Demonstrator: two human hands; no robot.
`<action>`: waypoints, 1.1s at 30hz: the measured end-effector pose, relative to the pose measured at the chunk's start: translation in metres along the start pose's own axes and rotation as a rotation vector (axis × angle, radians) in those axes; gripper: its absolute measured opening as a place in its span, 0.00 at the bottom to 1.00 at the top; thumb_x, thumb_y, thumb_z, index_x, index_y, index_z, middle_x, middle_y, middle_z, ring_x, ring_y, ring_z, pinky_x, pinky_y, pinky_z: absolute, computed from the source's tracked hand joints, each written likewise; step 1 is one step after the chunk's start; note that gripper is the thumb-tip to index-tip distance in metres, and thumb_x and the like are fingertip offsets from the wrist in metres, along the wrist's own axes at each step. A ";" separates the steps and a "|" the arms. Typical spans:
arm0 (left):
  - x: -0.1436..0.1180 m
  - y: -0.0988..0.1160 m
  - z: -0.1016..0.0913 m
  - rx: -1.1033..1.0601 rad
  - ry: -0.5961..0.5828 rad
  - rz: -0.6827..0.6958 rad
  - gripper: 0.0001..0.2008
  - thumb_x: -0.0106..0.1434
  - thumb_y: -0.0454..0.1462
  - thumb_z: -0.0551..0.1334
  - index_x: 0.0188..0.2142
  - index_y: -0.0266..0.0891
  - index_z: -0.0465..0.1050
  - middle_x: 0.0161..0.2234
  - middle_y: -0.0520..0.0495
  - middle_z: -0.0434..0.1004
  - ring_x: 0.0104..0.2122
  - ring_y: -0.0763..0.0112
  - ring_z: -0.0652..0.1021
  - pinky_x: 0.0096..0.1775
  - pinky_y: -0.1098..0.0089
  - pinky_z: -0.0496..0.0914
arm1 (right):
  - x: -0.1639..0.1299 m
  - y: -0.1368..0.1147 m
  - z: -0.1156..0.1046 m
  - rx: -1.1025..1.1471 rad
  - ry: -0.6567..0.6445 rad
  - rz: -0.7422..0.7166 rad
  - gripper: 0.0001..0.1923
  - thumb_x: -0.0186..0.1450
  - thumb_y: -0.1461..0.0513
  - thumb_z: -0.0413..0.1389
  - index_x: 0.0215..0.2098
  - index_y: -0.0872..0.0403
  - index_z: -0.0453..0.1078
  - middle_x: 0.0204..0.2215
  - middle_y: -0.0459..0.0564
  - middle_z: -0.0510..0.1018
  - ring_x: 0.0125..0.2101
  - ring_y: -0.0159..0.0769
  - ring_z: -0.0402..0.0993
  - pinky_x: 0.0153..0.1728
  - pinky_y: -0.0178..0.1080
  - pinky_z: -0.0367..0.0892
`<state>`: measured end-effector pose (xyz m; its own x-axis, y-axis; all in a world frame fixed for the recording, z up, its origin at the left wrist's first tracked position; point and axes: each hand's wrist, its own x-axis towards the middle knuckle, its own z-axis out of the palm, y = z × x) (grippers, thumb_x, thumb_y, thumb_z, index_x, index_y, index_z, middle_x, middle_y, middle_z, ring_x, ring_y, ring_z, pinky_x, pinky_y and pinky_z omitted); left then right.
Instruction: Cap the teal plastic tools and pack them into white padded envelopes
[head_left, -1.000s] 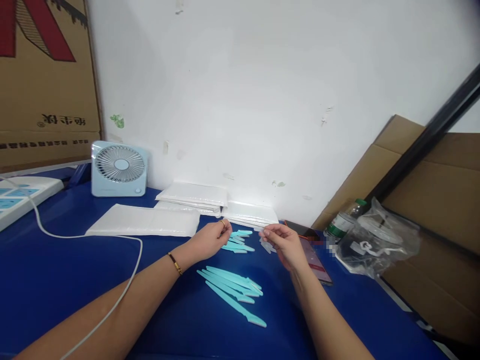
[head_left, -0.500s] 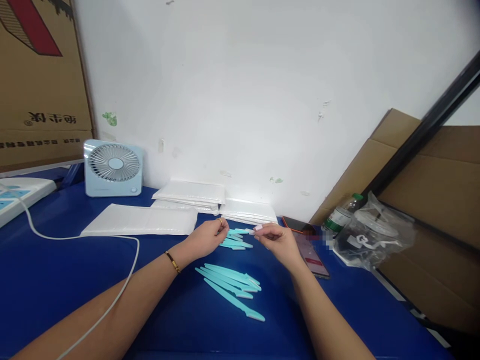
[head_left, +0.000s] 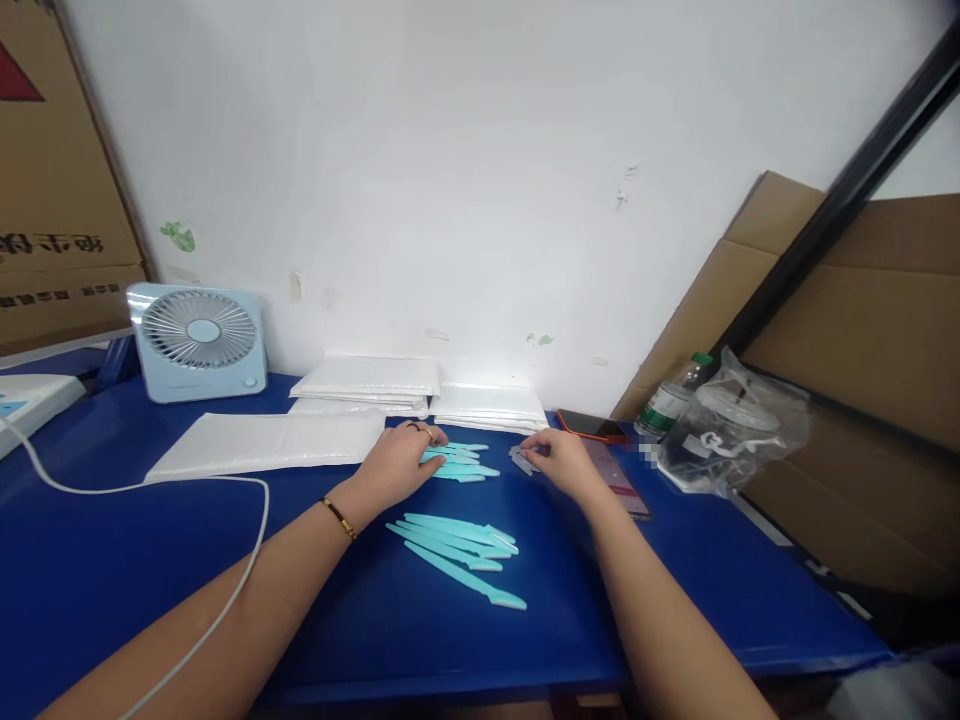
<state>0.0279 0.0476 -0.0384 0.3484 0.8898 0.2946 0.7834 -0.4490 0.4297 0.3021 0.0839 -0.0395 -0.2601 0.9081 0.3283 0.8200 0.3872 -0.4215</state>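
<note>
teal plastic pieces lie in two groups on the blue table [head_left: 112,560]. the far pile [head_left: 461,463] of short teal pieces sits just in front of the white padded envelopes; how many are in it cannot be counted, since they overlap and the left hand [head_left: 397,462] covers one end. that hand lies palm down on the pile, fingers spread loosely and flat, with nothing pinched between them. it wears a ring, and a thin bracelet [head_left: 339,517] circles the wrist. the right hand [head_left: 562,462] rests on the table just to the right of the pile, fingertips drawn together on a small grey piece [head_left: 520,459], which touches the cloth. whether the piece is truly gripped or only touched cannot be told.

nearer the body lies the second group, the long teal sticks [head_left: 457,550]: about five, fanned side by side, one lying apart at a slant.

behind the hands there are three stacks of white envelopes [head_left: 266,443]. one small blue fan [head_left: 197,340] stands at the wall to the left, and one white cable [head_left: 150,490] loops across the table. to the right lie one phone [head_left: 619,475], one bottle [head_left: 667,400] and one clear plastic bag [head_left: 731,425].
</note>
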 end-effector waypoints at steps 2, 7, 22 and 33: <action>-0.004 0.008 -0.002 -0.066 -0.113 0.070 0.14 0.57 0.44 0.56 0.40 0.42 0.72 0.40 0.48 0.74 0.39 0.65 0.72 0.40 0.69 0.64 | 0.001 0.004 0.004 -0.100 -0.064 0.020 0.08 0.56 0.60 0.57 0.32 0.53 0.76 0.29 0.50 0.78 0.30 0.36 0.72 0.32 0.35 0.64; -0.013 0.021 0.002 -0.135 -0.383 0.142 0.14 0.52 0.47 0.61 0.35 0.43 0.74 0.33 0.50 0.74 0.32 0.69 0.72 0.30 0.73 0.63 | 0.005 0.000 0.019 -0.346 -0.102 0.014 0.06 0.55 0.64 0.56 0.31 0.54 0.74 0.32 0.53 0.77 0.34 0.40 0.72 0.34 0.36 0.62; -0.004 0.011 0.005 -0.230 -0.238 -0.027 0.12 0.58 0.45 0.54 0.30 0.41 0.71 0.26 0.52 0.74 0.27 0.71 0.72 0.28 0.73 0.62 | -0.003 -0.011 -0.005 0.535 -0.245 0.016 0.14 0.58 0.54 0.55 0.35 0.57 0.73 0.26 0.48 0.75 0.22 0.29 0.67 0.24 0.32 0.63; 0.001 0.001 0.002 -0.267 -0.167 -0.076 0.13 0.58 0.46 0.54 0.30 0.40 0.68 0.25 0.52 0.71 0.25 0.72 0.70 0.27 0.74 0.61 | -0.009 -0.021 -0.012 0.681 -0.357 0.026 0.15 0.54 0.54 0.60 0.34 0.56 0.75 0.21 0.45 0.73 0.20 0.27 0.64 0.21 0.31 0.59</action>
<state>0.0297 0.0485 -0.0391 0.3911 0.9127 0.1183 0.6557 -0.3666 0.6601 0.2936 0.0663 -0.0234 -0.4885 0.8700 0.0669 0.3637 0.2727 -0.8907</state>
